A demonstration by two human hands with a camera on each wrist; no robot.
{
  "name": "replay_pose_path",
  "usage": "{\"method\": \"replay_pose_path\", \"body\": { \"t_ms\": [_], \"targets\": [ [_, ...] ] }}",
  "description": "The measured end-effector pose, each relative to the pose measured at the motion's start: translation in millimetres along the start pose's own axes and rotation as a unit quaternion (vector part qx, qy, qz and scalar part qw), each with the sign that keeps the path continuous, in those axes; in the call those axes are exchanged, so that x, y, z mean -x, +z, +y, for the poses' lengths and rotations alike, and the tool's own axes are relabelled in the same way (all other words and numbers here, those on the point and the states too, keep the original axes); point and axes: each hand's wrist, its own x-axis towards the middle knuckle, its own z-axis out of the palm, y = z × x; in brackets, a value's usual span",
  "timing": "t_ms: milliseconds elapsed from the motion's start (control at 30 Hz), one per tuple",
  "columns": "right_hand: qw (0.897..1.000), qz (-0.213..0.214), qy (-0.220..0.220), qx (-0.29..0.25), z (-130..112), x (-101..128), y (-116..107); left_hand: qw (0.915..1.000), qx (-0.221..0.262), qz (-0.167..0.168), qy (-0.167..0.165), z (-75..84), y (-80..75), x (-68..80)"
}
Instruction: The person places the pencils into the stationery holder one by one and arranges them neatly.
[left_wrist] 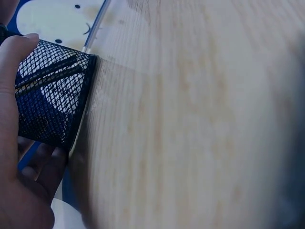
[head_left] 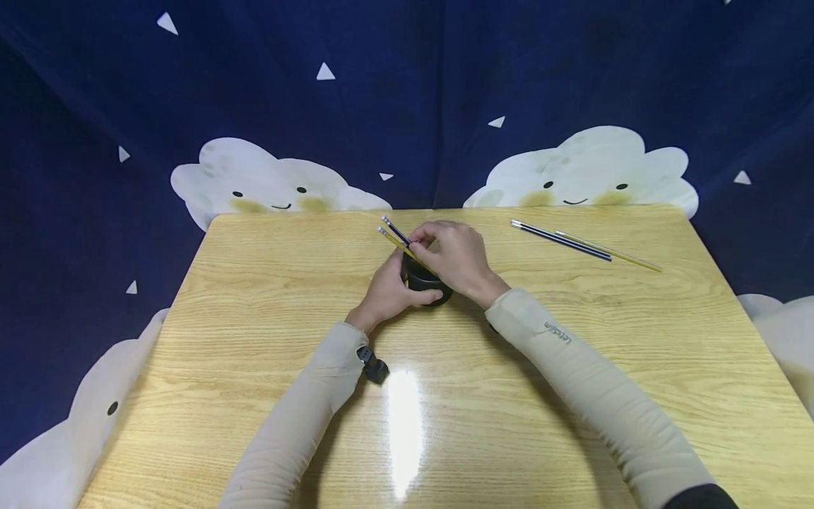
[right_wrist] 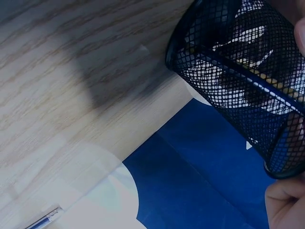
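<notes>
My left hand (head_left: 384, 290) grips a black mesh pencil cup (head_left: 422, 281), thumb across the near side and fingers round the far side. Over its rim, my right hand (head_left: 461, 258) pinches a dark blue pencil (head_left: 396, 229) between thumb and forefinger. Close alongside leans a yellow pencil (head_left: 394, 240), its eraser end sticking out to the upper left. Both wrist views show pencil shafts through the mesh (left_wrist: 52, 90), slanting along the inside; in the right wrist view they reach down toward the base of the cup (right_wrist: 228, 90).
To the right, near the table's back edge, lie dark blue pencils (head_left: 559, 240) and a yellow pencil (head_left: 636, 261), side by side. A navy curtain (head_left: 407, 92) with white clouds hangs behind the wooden table (head_left: 267, 283). A small black device (head_left: 374, 366) is strapped at the left wrist.
</notes>
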Motion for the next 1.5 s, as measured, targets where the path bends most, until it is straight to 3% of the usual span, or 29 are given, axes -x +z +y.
{"method": "replay_pose_path", "body": {
  "t_ms": [367,833,1067,1500],
  "targets": [
    [1.000,0.012,0.001,-0.006,1.0,5.1,-2.3,1.0000,0.007,0.003,-0.001,0.0,1.4,0.3],
    [0.997,0.065,-0.007,-0.043,9.1,8.8,-16.4,0.9999,0.011,0.003,-0.004,2.8,-0.9,-1.6],
    [0.996,0.084,-0.001,-0.033,17.7,10.8,-28.4,0.9998,0.002,0.009,-0.019,4.4,-1.1,-1.2],
    [0.996,0.081,0.036,-0.007,41.9,21.3,-48.3,0.9997,0.021,0.005,-0.007,2.2,1.2,0.1]
  ]
}}
